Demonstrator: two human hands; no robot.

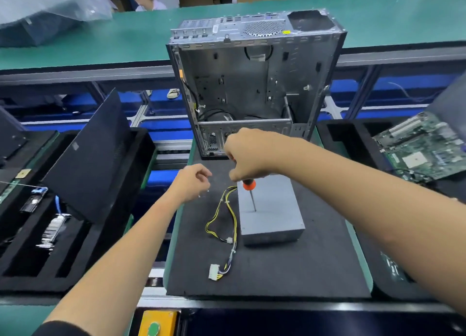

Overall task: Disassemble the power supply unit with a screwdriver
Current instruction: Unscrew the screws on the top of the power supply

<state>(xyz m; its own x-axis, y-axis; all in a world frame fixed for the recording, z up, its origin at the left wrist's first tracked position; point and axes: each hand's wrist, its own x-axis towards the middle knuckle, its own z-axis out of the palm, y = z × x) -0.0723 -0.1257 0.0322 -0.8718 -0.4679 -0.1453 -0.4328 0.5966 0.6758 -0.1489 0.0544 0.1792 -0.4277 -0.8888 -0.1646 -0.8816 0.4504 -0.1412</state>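
A grey power supply unit (pixel 271 209) lies flat on a dark foam mat (pixel 315 267) at the centre of the worktop (pixel 358 247), directly in front of an open, stripped computer case (pixel 252 83) standing at the mat's far edge. The person's right hand (pixel 249 156) has its grip closed around the orange-and-black handle of a screwdriver (pixel 249 191), held upright with the tip touching the unit's top face. The left hand (pixel 193 181) hovers just left of the unit, fingers loosely curled and holding nothing. The unit's yellow-and-black cable bundle (pixel 227 224) trails off its left side, ending in a white connector (pixel 213 272) nearer the person. A green circuit board (pixel 423 146) rests in a tray well to the unit's right; a black side panel (pixel 85 159) leans well to its left.
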